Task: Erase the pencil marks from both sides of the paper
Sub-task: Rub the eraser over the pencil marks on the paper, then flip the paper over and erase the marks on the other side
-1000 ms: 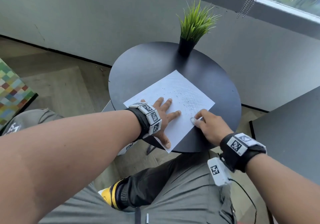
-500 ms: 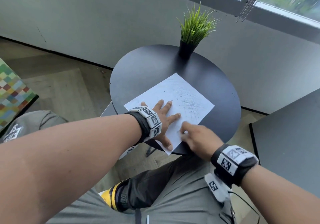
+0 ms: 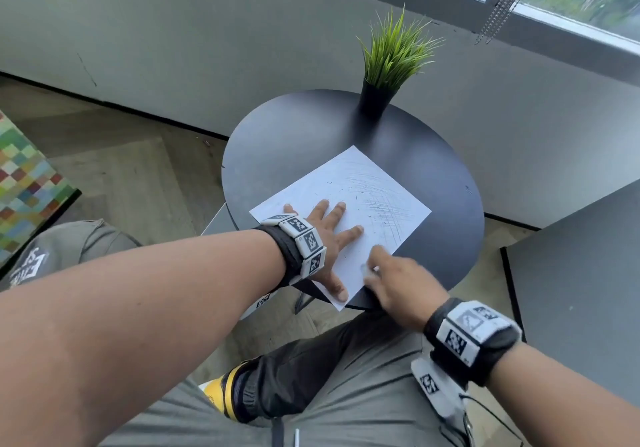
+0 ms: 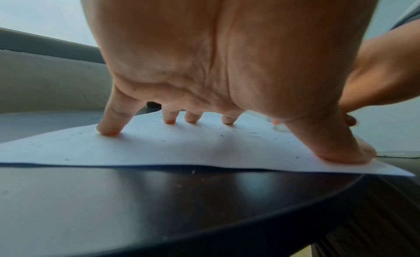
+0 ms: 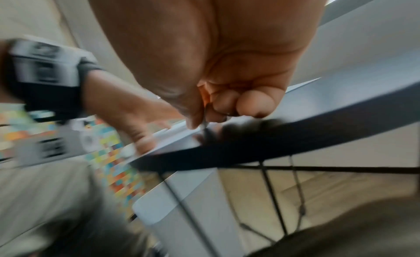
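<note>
Matt paper [image 3: 349,197] on glossy table [image 3: 294,141]

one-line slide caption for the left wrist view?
Left hand spreads its fingertips on the crumb-speckled paper, pinning it to the black table.

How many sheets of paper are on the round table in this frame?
1. A single white sheet of paper lies on the near half of the round black table, its near corner overhanging the edge, pinned by the left hand. A second sheet stacked exactly beneath would not show.
</note>
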Demonstrator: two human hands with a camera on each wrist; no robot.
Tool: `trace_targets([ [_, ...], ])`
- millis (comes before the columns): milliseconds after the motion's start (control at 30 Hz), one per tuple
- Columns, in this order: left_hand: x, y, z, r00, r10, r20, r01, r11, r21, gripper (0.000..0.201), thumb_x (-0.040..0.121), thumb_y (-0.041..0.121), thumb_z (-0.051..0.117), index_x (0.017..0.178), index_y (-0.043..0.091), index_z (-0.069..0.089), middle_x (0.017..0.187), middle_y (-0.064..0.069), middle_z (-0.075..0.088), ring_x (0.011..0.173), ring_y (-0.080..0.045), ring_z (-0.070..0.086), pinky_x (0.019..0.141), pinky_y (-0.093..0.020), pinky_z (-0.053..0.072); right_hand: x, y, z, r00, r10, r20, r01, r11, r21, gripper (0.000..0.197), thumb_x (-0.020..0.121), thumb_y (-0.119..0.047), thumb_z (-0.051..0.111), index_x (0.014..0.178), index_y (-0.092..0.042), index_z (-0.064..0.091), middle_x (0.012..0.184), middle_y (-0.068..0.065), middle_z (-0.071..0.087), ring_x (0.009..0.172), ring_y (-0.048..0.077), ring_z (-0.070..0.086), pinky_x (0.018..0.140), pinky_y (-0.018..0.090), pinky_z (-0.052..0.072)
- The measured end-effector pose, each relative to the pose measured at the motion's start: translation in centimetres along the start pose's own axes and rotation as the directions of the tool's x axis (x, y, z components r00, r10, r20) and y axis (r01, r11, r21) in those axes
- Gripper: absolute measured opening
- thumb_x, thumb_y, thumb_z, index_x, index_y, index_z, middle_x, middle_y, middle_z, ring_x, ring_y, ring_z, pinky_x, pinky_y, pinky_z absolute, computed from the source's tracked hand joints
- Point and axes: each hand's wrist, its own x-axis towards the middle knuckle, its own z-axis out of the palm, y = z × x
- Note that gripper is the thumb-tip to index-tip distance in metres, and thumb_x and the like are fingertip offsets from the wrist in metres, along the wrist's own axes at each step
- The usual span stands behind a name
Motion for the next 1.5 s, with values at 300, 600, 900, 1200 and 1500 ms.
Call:
trace_targets([
  [300, 0.1, -0.1, 0.0, 1.000, 0.009, -0.011, -0.009, 1.000, -0.006, 0.133, 0.052, 0.093, 0.060, 0.150, 0.046, -0.016, 0.161, -0.001, -0.028, 0.149, -0.032, -0.020, 0.100, -0.081, 0.013, 1.5, 1.5, -1.2, 0.985, 0.160, -0.059, -0.157, 0.987, 0.044, 0.018, 0.100, -0.040, 0.037, 0.097, -0.022, 0.036, 0.097, 0.012, 0.063, 0.086, 0.037, 0.058, 0.080, 0.046, 0.050],
  [600, 0.2, 0.0, 0.0, 1.000, 0.004, -0.007, -0.005, 1.000, -0.010, 0.133, 0.052, 0.092, 0.061, 0.150, 0.046, -0.016, 0.161, 0.000, -0.029, 0.148, -0.032, -0.021, 0.101, -0.081, 0.012, 1.2, 0.7, -0.8, 0.994, 0.111, 0.007, -0.110, 0.993, -0.049, 0.020, 0.100, -0.042, 0.035, 0.099, -0.022, 0.036, 0.099, 0.013, 0.062, 0.088, 0.038, 0.058, 0.079, 0.046, 0.049],
  [900, 0.2, -0.2, 0.3, 1.000, 0.011, -0.023, -0.012, 1.000, -0.014, 0.134, 0.051, 0.092, 0.062, 0.150, 0.046, -0.015, 0.161, 0.000, -0.028, 0.149, -0.032, -0.020, 0.100, -0.082, 0.012, 2.0, 0.0, -0.5, 0.996, 0.088, 0.002, -0.088, 0.996, -0.009, 0.017, 0.099, -0.040, 0.041, 0.103, -0.024, 0.041, 0.101, 0.010, 0.063, 0.091, 0.035, 0.058, 0.080, 0.043, 0.050],
  [1200, 0.3, -0.2, 0.1, 1.000, 0.010, -0.011, -0.010, 1.000, -0.014, 0.133, 0.053, 0.092, 0.061, 0.151, 0.046, -0.017, 0.160, 0.000, -0.030, 0.148, -0.032, -0.022, 0.101, -0.082, 0.010, 1.8, -1.2, -0.2, 0.998, 0.010, 0.056, -0.007, 0.998, -0.056, 0.015, 0.099, -0.039, 0.042, 0.102, -0.025, 0.038, 0.098, 0.008, 0.062, 0.089, 0.036, 0.059, 0.078, 0.044, 0.050],
  [1500, -0.7, -0.3, 0.3, 0.999, -0.016, -0.047, 0.015, 0.999, -0.034, 0.125, 0.054, 0.094, 0.057, 0.150, 0.049, -0.009, 0.163, 0.001, -0.020, 0.150, -0.031, -0.011, 0.103, -0.078, 0.012, 4.0, 6.2, -2.9, 0.920, 0.374, -0.115, -0.350, 0.918, 0.190, 0.015, 0.093, -0.043, 0.051, 0.094, -0.029, 0.048, 0.096, 0.003, 0.065, 0.090, 0.028, 0.060, 0.086, 0.043, 0.051],
])
